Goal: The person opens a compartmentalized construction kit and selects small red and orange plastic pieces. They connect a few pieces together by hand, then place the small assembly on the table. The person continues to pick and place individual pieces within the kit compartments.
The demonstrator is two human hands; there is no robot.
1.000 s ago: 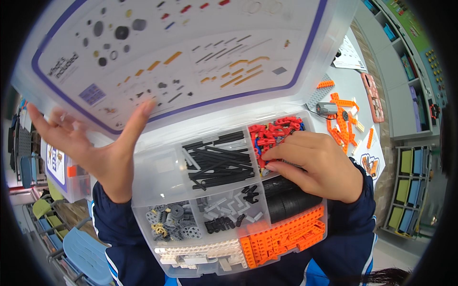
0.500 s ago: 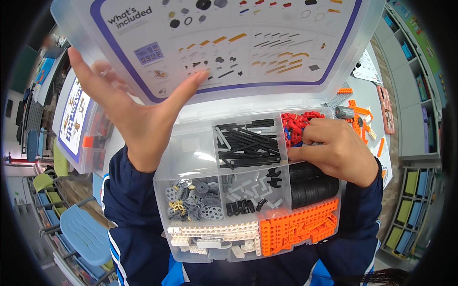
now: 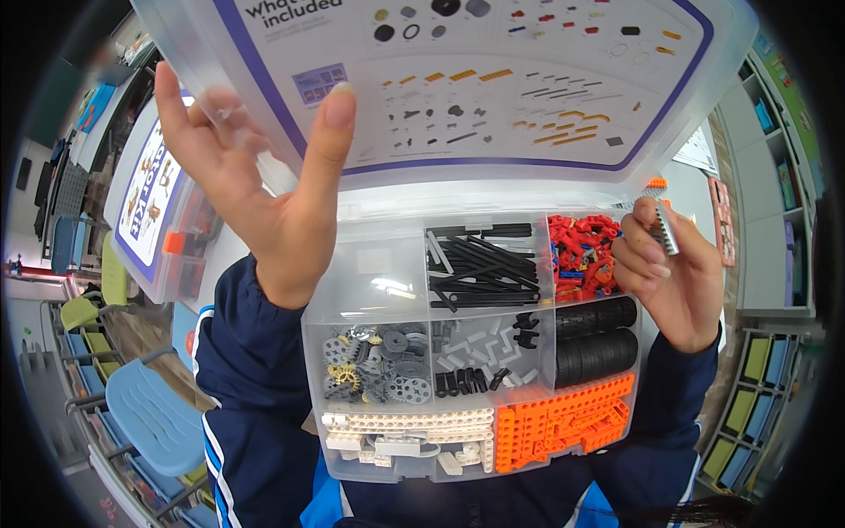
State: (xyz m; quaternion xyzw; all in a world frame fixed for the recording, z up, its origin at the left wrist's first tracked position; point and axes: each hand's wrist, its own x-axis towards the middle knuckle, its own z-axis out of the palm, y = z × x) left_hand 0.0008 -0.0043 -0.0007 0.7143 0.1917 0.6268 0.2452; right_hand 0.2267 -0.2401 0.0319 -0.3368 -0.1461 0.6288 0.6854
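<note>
1. Now the right hand (image 3: 673, 277) has a small grey bar (image 3: 666, 233) with teeth, held between its thumb and fingers. The bar is up in the air, near the box's far right corner.
2. Hold it by the ends, softly, so the teeth can be seen and it does not slip.
3. The left hand (image 3: 264, 207) is spread wide at the lid (image 3: 729, 66), thumb in front, other fingers behind. I cannot tell how hard it pushes. It is good to keep the lid leaning back, so it cannot drop on the right hand.
4. The box (image 3: 361, 286) has parts kept in small rooms. In the far row, black sticks (image 3: 480, 264) sit beside red bits (image 3: 585, 255) with some blue ones.
5. In the middle row are gears (image 3: 409, 365), small grey bits (image 3: 480, 348) with black ones, and fat black tyres (image 3: 597, 352).
6. Nearest the body, white bars (image 3: 409, 422) sit left of orange bars (image 3: 563, 422).
7. Another box (image 3: 145, 202), with an orange clip (image 3: 174, 243), is at the left.
</note>
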